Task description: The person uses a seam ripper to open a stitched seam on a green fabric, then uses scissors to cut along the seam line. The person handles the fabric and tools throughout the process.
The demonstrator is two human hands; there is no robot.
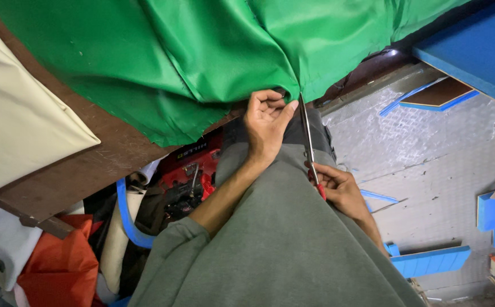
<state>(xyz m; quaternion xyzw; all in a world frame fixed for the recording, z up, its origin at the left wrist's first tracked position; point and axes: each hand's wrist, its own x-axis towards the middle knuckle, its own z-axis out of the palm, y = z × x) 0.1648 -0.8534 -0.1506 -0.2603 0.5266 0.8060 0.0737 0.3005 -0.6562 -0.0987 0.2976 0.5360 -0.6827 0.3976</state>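
Where the green cloth (pixel 202 57) hangs over the edge of the brown table (pixel 88 165), the left hand (pixel 265 122) pinches its hem between thumb and curled fingers, just beside the cut. The right hand (pixel 341 190) is clenched around the red handles of the scissors (pixel 308 136), whose long blades point up to the cloth edge and meet it right next to the left thumb. A cream cloth (pixel 20 125) lies on the table's left end. Below the table sit a red machine (pixel 188 176) and an orange bag (pixel 60 267). Blue foam pieces (pixel 429 261) lie on the metal floor (pixel 429 159).
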